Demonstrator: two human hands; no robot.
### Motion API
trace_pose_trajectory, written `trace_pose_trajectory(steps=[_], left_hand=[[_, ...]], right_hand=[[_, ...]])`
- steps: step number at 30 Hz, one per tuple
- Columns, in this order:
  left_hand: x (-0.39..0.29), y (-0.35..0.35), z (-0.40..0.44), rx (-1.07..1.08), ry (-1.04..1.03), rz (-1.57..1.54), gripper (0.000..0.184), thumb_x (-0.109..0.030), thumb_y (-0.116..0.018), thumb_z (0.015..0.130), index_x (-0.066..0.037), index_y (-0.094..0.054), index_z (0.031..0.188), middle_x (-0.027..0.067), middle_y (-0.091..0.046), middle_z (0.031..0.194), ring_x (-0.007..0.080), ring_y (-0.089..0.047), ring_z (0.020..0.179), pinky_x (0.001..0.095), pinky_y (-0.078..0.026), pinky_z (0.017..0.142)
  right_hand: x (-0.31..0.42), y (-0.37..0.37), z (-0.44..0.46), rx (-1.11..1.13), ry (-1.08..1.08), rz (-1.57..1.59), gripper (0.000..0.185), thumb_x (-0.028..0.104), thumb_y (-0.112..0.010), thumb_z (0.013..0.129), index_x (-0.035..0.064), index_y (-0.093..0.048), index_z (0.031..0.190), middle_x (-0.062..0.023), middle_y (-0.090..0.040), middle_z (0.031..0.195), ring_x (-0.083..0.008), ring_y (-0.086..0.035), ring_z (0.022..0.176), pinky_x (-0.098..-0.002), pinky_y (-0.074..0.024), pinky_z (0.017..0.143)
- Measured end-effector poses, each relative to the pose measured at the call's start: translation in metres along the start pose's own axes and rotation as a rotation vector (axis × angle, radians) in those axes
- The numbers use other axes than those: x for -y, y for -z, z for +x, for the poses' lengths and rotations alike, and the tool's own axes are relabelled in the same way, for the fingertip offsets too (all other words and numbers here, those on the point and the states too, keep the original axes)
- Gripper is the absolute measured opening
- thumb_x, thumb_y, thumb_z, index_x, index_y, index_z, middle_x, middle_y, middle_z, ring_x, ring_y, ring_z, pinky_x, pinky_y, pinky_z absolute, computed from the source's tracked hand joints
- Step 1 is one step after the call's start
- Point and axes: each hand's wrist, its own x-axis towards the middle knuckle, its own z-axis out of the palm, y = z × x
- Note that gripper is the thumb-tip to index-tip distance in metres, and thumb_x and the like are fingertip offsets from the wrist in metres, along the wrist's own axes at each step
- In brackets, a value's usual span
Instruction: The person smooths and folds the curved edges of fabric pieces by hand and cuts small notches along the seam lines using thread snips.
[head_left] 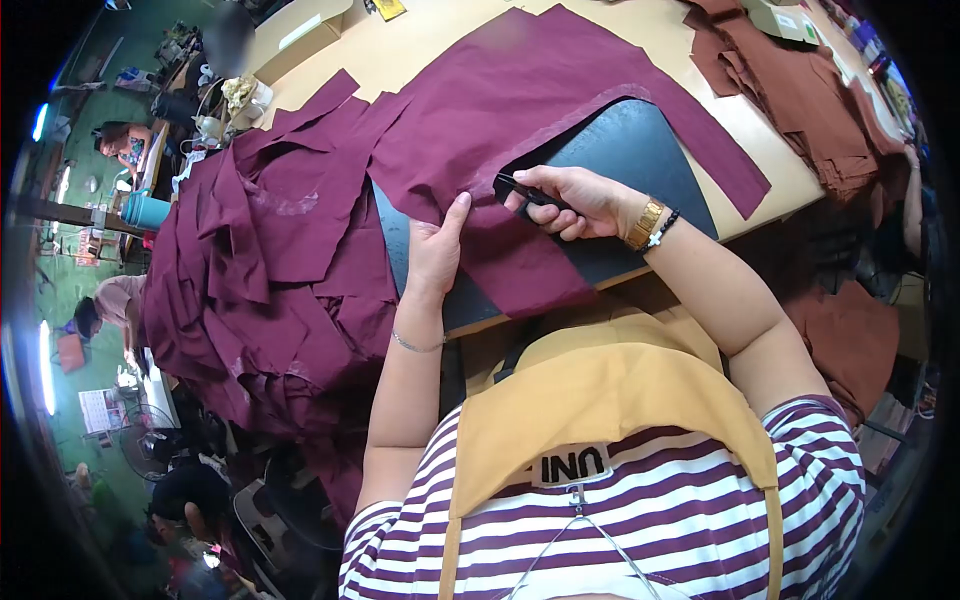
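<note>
A maroon fabric piece [530,75] lies spread over a dark board [630,150], its curved cut edge running across the board. My left hand [435,255] grips this fabric near that edge, thumb on top and the other fingers hidden beneath. In my right hand [580,200] are small black thread snips [540,196], fingers wrapped round them and the tip pointing left at the cloth edge. The tip is close to the fabric; whether it touches cannot be made out. A heap of maroon pieces [290,230] hangs over the table side, left of my left hand.
Brown fabric pieces [800,100] are stacked at the table's far right. An open cardboard box [295,40] stands at the back left beside a white cup [255,100]. A teal container [145,210] is farther left. Other people sit at work along the left side.
</note>
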Motion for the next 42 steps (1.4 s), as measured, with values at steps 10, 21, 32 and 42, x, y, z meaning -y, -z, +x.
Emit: trace_pose_trajectory(steps=[10,21,32,42], left_hand=[[-0.0002,-0.0008,-0.0015,0.067,-0.022,0.046,0.033,-0.009,-0.063,0.093,-0.003,-0.055,0.124,0.0031,-0.058,0.120,0.0137,-0.054,0.109,0.0297,-0.042,0.096],[0.0027,0.0003,-0.0017,0.078,-0.045,0.053,0.031,-0.008,-0.061,0.094,-0.003,-0.055,0.124,0.0025,-0.058,0.119,0.0131,-0.054,0.109,0.0297,-0.042,0.096],[0.0016,-0.0011,-0.0007,0.085,-0.093,0.070,0.031,-0.007,-0.061,0.094,-0.002,-0.055,0.123,0.0030,-0.059,0.119,0.0137,-0.055,0.109,0.0293,-0.042,0.095],[0.0014,-0.0014,-0.0017,0.059,-0.049,0.085,0.031,-0.008,-0.060,0.094,-0.002,-0.055,0.124,0.0033,-0.059,0.120,0.0144,-0.054,0.109,0.0298,-0.042,0.096]], right_hand=[[-0.0015,0.0005,0.0043,-0.006,0.055,0.085,0.036,0.041,-0.046,0.100,0.0069,-0.056,0.104,0.0064,-0.037,0.060,-0.0012,-0.028,0.044,-0.0143,-0.0237,0.035],[-0.0013,-0.0021,-0.0004,0.008,0.034,0.042,0.034,0.039,-0.045,0.101,0.0069,-0.055,0.103,0.0065,-0.038,0.061,-0.0006,-0.029,0.045,-0.0140,-0.0248,0.036],[-0.0064,0.0041,-0.0030,0.017,0.054,0.040,0.036,0.040,-0.046,0.100,0.0060,-0.055,0.104,0.0056,-0.039,0.061,-0.0012,-0.029,0.045,-0.0141,-0.0248,0.036],[-0.0083,0.0053,0.0016,0.030,0.097,0.019,0.037,0.041,-0.046,0.100,0.0054,-0.055,0.104,0.0055,-0.039,0.061,-0.0016,-0.029,0.045,-0.0143,-0.0258,0.036]])
